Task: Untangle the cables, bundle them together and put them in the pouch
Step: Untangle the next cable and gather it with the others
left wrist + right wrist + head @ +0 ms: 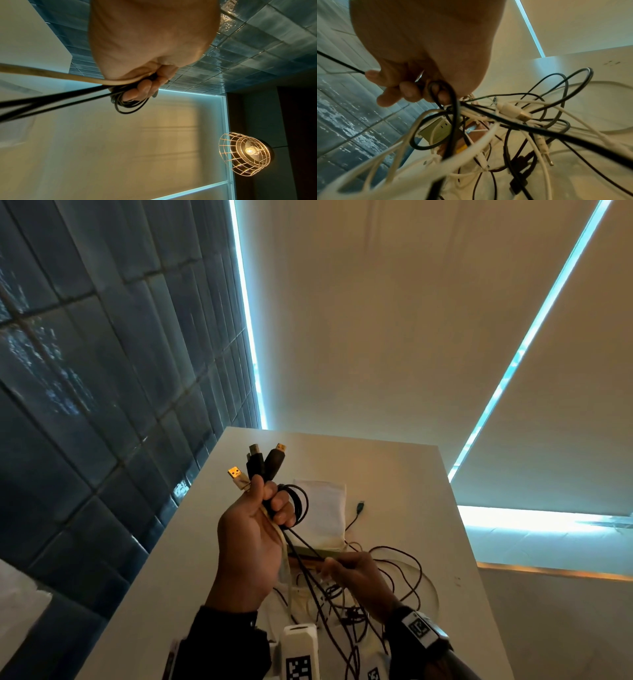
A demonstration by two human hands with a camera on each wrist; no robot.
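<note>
The left hand [251, 529] was raised above the desk [411, 474], fingers curled round a bunch of cables [291, 546] w/ three plug ends [257, 465] sticking up past the thumb: one white w/ a gold tip, two black. A small black coil [299, 501] hung by its fingertips. From that fist the cords ran down to a loose tangle [346, 597] of white & dark cables on the desk.

The right hand [356, 577] sat low over the tangle, pinching a thin black cable [340, 62] at thumb & forefinger; a black loop [443, 92] was hooked round its other curled fingers in the right wrist view.

The white pouch [323, 511] lay flat on the desk just beyond both hands, apart from the pile, w/ one small plug [359, 506] lying just right of it. Far part of the desk beyond the pouch was bare up to the far edge; the left edge ran close along a dark tiled wall [85, 371], the right edge dropped off toward pale blinds [376, 320].

Hard to make out: a greenish flat item [315, 551] under the cords between the hands, mostly covered. Near desk edge was cut off by the frame & the wrist-worn cameras [299, 652]. How many cables were in the tangle, can't tell.
</note>
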